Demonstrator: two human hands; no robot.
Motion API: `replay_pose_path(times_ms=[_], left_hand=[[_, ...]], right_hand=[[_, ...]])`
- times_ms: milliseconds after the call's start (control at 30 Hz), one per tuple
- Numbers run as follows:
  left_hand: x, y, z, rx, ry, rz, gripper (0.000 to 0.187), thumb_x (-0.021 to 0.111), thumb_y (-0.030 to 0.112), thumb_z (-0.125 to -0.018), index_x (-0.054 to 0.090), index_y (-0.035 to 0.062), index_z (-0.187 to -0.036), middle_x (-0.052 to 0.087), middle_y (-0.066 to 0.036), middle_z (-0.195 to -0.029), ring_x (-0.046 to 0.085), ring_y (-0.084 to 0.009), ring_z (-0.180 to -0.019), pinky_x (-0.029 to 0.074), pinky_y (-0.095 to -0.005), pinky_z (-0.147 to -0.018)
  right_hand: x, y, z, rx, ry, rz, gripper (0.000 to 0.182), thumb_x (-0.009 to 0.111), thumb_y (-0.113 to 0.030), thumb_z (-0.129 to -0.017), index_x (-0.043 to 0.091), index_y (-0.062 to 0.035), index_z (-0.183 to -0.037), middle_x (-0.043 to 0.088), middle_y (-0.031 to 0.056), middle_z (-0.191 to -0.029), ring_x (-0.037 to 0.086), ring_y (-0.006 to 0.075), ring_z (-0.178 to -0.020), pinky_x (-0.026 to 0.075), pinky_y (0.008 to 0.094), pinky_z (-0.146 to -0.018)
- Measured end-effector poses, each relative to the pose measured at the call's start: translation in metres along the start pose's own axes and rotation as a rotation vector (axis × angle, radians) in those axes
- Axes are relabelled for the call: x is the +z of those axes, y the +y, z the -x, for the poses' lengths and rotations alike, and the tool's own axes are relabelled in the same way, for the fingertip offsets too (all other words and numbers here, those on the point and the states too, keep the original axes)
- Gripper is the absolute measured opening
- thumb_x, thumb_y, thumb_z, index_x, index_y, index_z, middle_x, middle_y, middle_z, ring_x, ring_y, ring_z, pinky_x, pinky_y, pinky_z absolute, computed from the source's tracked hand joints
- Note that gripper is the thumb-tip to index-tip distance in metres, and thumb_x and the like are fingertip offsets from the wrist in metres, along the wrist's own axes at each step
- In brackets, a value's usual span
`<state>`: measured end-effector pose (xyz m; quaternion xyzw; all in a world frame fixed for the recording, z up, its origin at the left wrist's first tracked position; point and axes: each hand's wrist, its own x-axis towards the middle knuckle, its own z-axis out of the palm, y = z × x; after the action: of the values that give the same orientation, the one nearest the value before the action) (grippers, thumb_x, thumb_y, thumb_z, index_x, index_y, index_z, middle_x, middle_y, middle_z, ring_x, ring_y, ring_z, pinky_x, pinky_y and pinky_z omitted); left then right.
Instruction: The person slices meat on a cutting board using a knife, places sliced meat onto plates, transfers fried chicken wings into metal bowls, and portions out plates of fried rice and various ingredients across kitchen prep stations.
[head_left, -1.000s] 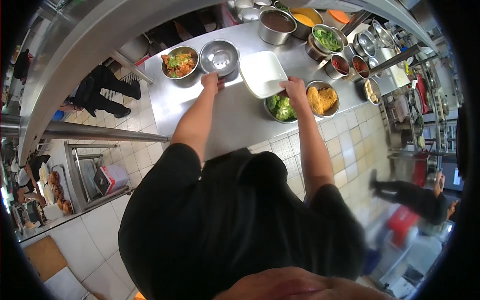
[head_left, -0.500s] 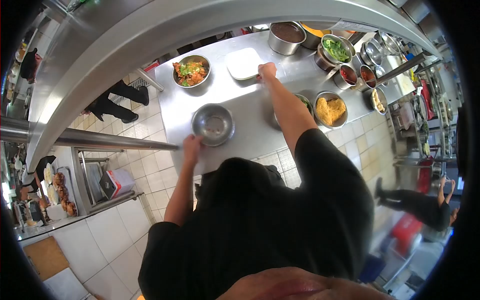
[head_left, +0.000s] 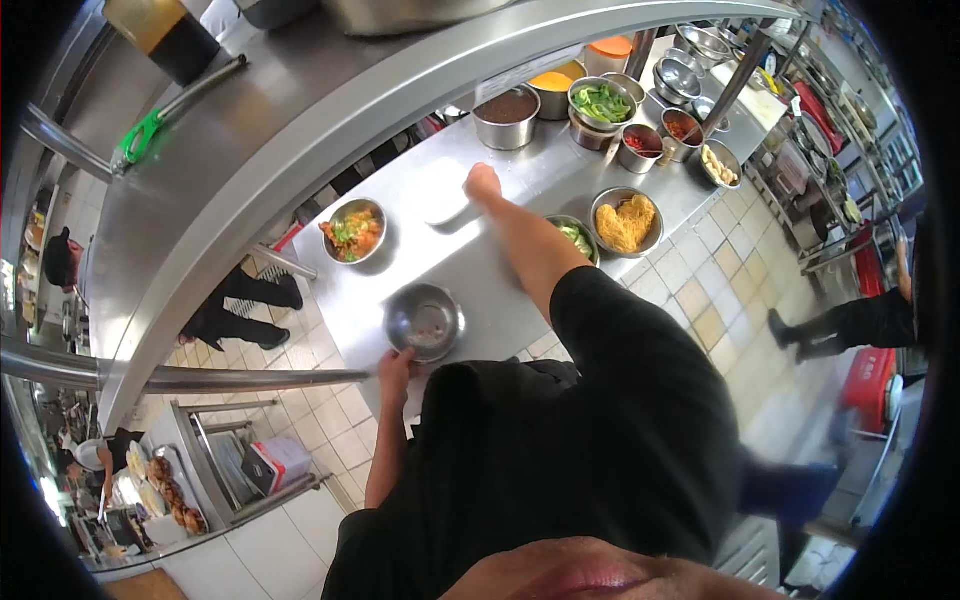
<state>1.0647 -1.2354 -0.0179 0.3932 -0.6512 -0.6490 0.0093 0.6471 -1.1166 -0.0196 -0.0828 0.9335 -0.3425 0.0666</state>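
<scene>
My left hand [head_left: 396,368] has its fingers on the near-left rim of a metal bowl [head_left: 424,322] with a few small reddish bits at its bottom. My right hand [head_left: 483,184] is closed at the right edge of a white dish [head_left: 444,200], which is washed out by glare. To the left of the dish stands a metal bowl of orange food with green garnish [head_left: 354,231]. By my right forearm are a bowl of green pieces [head_left: 574,238], partly hidden by the arm, and a bowl of yellow shredded food [head_left: 627,222].
Pots of brown sauce [head_left: 507,112] and yellow liquid [head_left: 556,82], a bowl of leafy greens [head_left: 601,103] and small red-filled containers [head_left: 641,146] stand at the back right. A metal shelf [head_left: 300,130] arches overhead. Other people's legs [head_left: 262,300] show at left and right.
The view has shifted and turned, so the table appears more tilted. Both hands remain at the same bowl and dish. At the right, another person's legs show nearer the frame's edge.
</scene>
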Motion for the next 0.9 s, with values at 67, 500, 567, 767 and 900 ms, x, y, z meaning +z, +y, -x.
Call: replay_pose_path(times_ms=[67, 500, 567, 767, 900], left_hand=[[-0.005, -0.027, -0.021, 0.013, -0.043, 0.024, 0.028, 0.065, 0.024, -0.086, 0.06, -0.0017, -0.095, 0.064, -0.01, -0.081, 0.063, -0.0189, -0.06, 0.052, -0.0301, -0.054], [0.002, 0.081, 0.025, -0.052, 0.159, -1.151, 0.081, 0.07, 0.053, -0.074, 0.049, -0.0026, -0.129, 0.059, -0.024, -0.121, 0.056, -0.0367, -0.115, 0.044, -0.0432, -0.097], [0.002, 0.108, 0.027, 0.19, 0.155, -1.06, 0.071, 0.068, 0.048, -0.079, 0.051, 0.0007, -0.129, 0.059, -0.021, -0.123, 0.058, -0.0339, -0.111, 0.046, -0.0402, -0.094], [0.069, 0.267, 0.082, 0.916, -0.241, -0.194, 0.058, 0.074, 0.013, -0.081, 0.049, -0.0003, -0.131, 0.058, -0.013, -0.124, 0.057, -0.0239, -0.112, 0.044, -0.0372, -0.096], [0.138, 0.337, 0.112, 1.451, -0.19, 0.07, 0.056, 0.075, 0.014, -0.082, 0.05, -0.0003, -0.129, 0.057, -0.014, -0.124, 0.055, -0.0224, -0.112, 0.041, -0.0344, -0.098]], right_hand=[[-0.008, -0.01, 0.002, 0.045, 0.003, -0.012, 0.019, 0.058, -0.007, -0.078, 0.066, 0.0043, -0.091, 0.068, 0.0226, -0.095, 0.067, 0.0337, -0.094, 0.054, 0.0374, -0.084], [-0.087, 0.023, 0.075, 0.158, -0.116, -0.189, 0.018, 0.057, -0.005, -0.073, 0.064, 0.0036, -0.059, 0.065, 0.0184, -0.059, 0.069, 0.0295, -0.06, 0.057, 0.0359, -0.064], [-0.093, 0.029, 0.1, 0.134, -0.142, -0.189, 0.018, 0.057, -0.006, -0.073, 0.064, 0.0043, -0.059, 0.064, 0.0184, -0.058, 0.069, 0.0295, -0.059, 0.057, 0.0365, -0.063], [-0.098, 0.023, 0.14, 0.052, -0.23, -0.094, 0.021, 0.055, -0.008, -0.072, 0.063, 0.0112, -0.071, 0.065, 0.0253, -0.067, 0.068, 0.037, -0.064, 0.056, 0.0403, -0.063], [-0.069, 0.042, 0.128, 0.038, -0.34, -0.019, 0.023, 0.053, -0.01, -0.081, 0.068, 0.0054, -0.086, 0.068, 0.0231, -0.081, 0.069, 0.036, -0.075, 0.056, 0.0423, -0.072]])
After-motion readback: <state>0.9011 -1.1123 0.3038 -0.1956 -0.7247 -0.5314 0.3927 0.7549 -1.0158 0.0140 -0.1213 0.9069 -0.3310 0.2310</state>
